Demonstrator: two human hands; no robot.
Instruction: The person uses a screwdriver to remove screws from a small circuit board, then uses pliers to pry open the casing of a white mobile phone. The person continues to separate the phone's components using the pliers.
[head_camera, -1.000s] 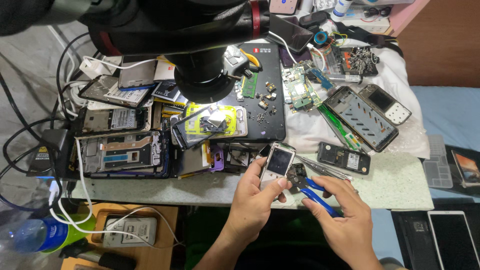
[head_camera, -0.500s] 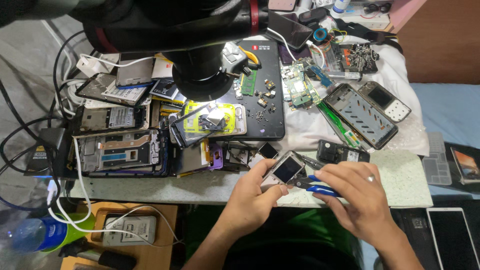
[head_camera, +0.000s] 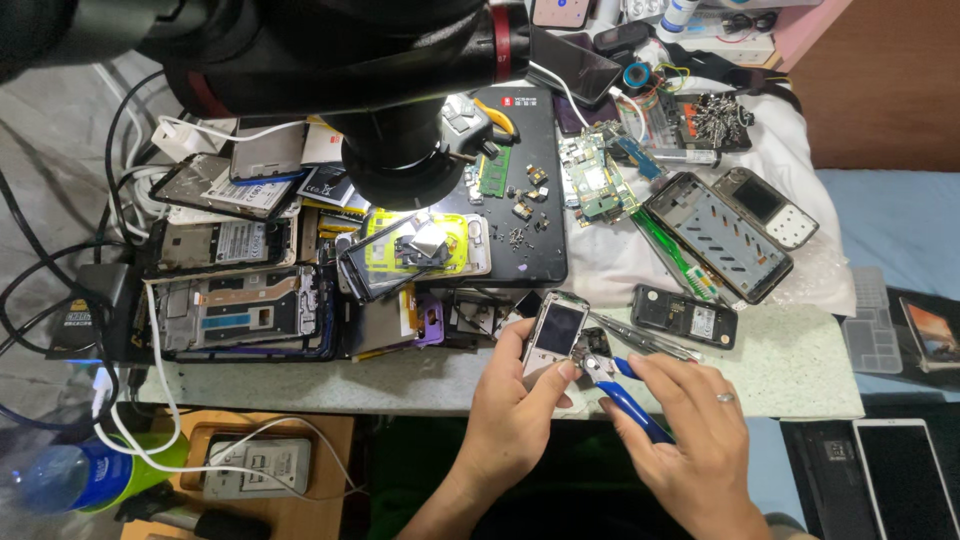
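Small silver bar phone with dark screen (head_camera: 556, 335): gripped upright in left hand (head_camera: 520, 400), long axis toward twelve o'clock, at desk (head_camera: 800, 370) front edge. Blue-handled pliers (head_camera: 618, 388): right hand (head_camera: 690, 425) fingers closed around handles, tips touching phone's lower corner from four o'clock

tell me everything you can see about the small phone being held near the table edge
The small phone is a silver-grey candybar handset with a dark, unlit screen filling its upper half; its lower half is hidden by fingers. It looks like plastic or light metal. The left hand holds it face up, slightly tilted, above the near edge of the speckled table. The right hand holds blue-handled pliers with the tips at the phone's lower right side. Whether they touch it is unclear.
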